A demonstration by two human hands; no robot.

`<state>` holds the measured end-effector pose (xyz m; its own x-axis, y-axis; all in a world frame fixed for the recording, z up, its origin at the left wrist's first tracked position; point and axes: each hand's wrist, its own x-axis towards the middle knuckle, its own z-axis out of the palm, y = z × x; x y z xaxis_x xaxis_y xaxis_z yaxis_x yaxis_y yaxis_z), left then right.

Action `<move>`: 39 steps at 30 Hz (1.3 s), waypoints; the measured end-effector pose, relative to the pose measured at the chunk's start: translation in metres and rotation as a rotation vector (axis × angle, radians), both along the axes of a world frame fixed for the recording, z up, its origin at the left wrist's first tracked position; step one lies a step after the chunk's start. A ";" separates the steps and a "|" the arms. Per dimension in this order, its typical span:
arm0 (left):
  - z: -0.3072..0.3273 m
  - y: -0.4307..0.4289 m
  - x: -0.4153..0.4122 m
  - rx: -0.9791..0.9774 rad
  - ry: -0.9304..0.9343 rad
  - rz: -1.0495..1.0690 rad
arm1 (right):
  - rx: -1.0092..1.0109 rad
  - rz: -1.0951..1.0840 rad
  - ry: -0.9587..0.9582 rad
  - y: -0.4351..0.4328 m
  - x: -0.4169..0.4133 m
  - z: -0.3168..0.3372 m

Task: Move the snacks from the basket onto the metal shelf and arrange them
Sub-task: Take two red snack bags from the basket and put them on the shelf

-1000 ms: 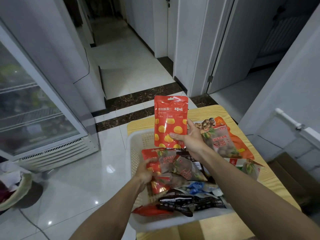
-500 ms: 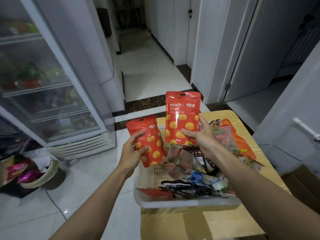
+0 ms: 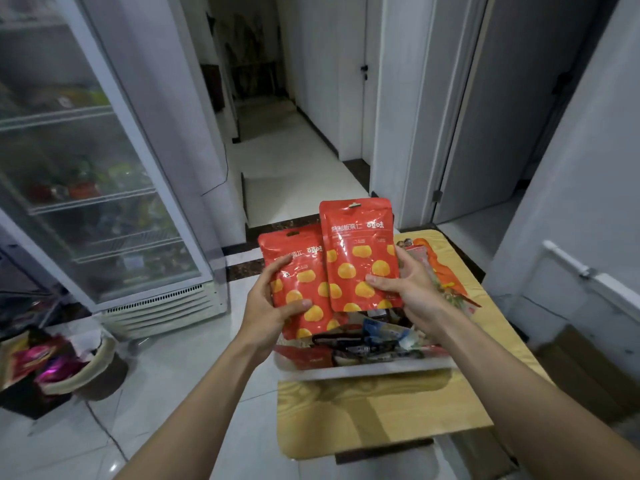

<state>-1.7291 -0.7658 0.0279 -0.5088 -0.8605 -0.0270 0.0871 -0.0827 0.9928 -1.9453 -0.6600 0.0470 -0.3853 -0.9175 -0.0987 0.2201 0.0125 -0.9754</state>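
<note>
My left hand (image 3: pixel 272 308) grips one red pouch (image 3: pixel 299 275); my right hand (image 3: pixel 414 294) grips a second pouch (image 3: pixel 360 258). Both are upright, overlapping, above the basket (image 3: pixel 363 371) at the table's (image 3: pixel 398 407) left edge.

Yellow wood-grain table (image 3: pixel 381 410), waste bin (image 3: pixel 100 375) of wrappers (image 3: pixel 38 355) on glossy tiled floor (image 3: pixel 194 368), white hallway door (image 3: pixel 349 98)

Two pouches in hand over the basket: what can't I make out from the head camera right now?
Head view:
1. Far part of the basket: hidden behind the left pouch, the right pouch, the left hand and the right hand.
2. Left pouch's label: partly overlapped by the right pouch.
3. Glass-door cooler contents: blurred behind glass.
</note>
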 end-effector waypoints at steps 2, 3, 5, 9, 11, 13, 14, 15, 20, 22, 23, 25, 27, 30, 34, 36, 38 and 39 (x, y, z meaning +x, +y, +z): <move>0.007 0.013 0.005 -0.004 0.024 -0.035 | -0.011 -0.028 -0.002 0.022 0.010 0.005; 0.010 0.020 0.009 -0.006 0.034 -0.056 | -0.016 -0.049 -0.005 0.034 0.015 0.007; 0.017 0.035 0.016 -0.012 0.049 -0.109 | -0.027 -0.097 -0.016 0.061 0.027 0.010; 0.032 0.070 0.029 -0.023 0.079 -0.224 | -0.015 -0.169 0.011 0.121 0.055 0.020; 0.041 0.089 0.030 -0.025 0.097 -0.286 | -0.011 -0.221 0.019 0.151 0.067 0.028; 0.051 0.109 0.027 -0.019 0.114 -0.353 | -0.017 -0.273 0.023 0.181 0.076 0.037; 0.057 0.120 0.023 -0.018 0.120 -0.390 | -0.023 -0.297 0.032 0.197 0.079 0.041; 0.062 0.132 0.019 -0.020 0.127 -0.428 | -0.031 -0.328 0.039 0.213 0.081 0.046; 0.094 0.195 -0.020 -0.035 0.174 -0.581 | -0.094 -0.489 0.070 0.292 0.074 0.075; 0.106 0.224 -0.040 -0.052 0.193 -0.640 | -0.126 -0.543 0.097 0.326 0.065 0.086; 0.111 0.240 -0.051 -0.053 0.201 -0.668 | -0.139 -0.574 0.108 0.343 0.060 0.091; 0.122 0.273 -0.074 -0.051 0.218 -0.725 | -0.158 -0.640 0.125 0.379 0.049 0.101; 0.133 0.307 -0.098 -0.083 0.229 -0.773 | -0.177 -0.695 0.136 0.415 0.037 0.111; 0.148 0.357 -0.136 -0.107 0.264 -0.831 | -0.202 -0.769 0.165 0.469 0.016 0.125; 0.174 0.414 -0.190 -0.116 0.286 -0.898 | -0.208 -0.869 0.185 0.533 -0.013 0.150; 0.191 0.437 -0.216 -0.119 0.279 -0.915 | -0.216 -0.915 0.169 0.557 -0.028 0.165; 0.209 0.456 -0.240 -0.138 0.245 -0.934 | -0.220 -0.975 0.153 0.573 -0.043 0.181; 0.217 0.464 -0.252 -0.141 0.229 -0.953 | -0.215 -1.000 0.154 0.578 -0.051 0.188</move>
<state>-1.9815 -0.3016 0.2451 -0.9702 -0.0767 0.2297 0.2367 -0.0998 0.9664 -1.9961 -0.0816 0.2352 -0.9758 -0.1640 0.1444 -0.0932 -0.2856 -0.9538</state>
